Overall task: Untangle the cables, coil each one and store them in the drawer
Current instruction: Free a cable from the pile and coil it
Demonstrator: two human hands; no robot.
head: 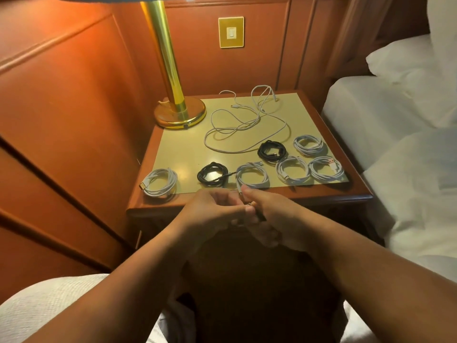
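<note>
Several coiled cables lie along the front of the nightstand [321,194]: white coils [160,181] [293,169] [309,144] and two black coils [212,174] [272,149]. Loose white cables [247,125] sprawl tangled behind them. One white coil [252,175] has a tail running down over the front edge to my hands. My left hand [212,211] and my right hand [272,214] meet just in front of that edge, fingers curled. They pinch the cable end and a small dark piece between them. The drawer front below lies in shadow behind my arms.
A brass lamp [180,115] stands at the nightstand's back left corner. Another white coil with a pink plug [326,168] sits near the front right corner. A bed with white linen [395,120] borders the right side. Wood panelling closes off the left and back.
</note>
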